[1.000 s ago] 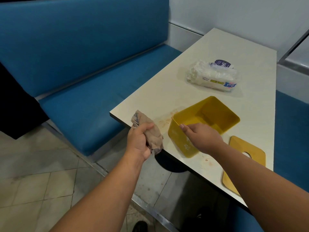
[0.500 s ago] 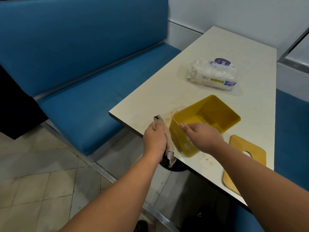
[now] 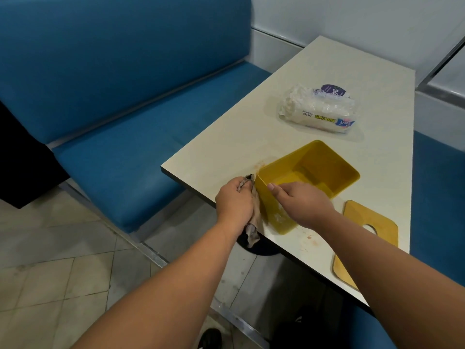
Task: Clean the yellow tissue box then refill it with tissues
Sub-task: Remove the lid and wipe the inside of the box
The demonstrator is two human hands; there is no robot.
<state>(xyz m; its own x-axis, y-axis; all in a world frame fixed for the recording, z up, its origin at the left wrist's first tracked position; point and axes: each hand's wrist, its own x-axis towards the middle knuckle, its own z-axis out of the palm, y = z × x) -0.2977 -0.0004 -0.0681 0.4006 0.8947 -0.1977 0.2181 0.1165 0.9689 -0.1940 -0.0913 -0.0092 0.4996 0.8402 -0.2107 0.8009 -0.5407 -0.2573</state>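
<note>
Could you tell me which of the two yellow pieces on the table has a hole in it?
The flat lid by the right forearm; the box has none visible.

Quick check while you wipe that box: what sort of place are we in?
Probably a diner or canteen booth: a blue padded bench flanks a pale laminate table, with a tiled floor below.

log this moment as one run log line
phase: wiping box outside | left hand: presses rag on yellow tissue box | right hand: steadies box | lid: off | tissue pack: unopened
</note>
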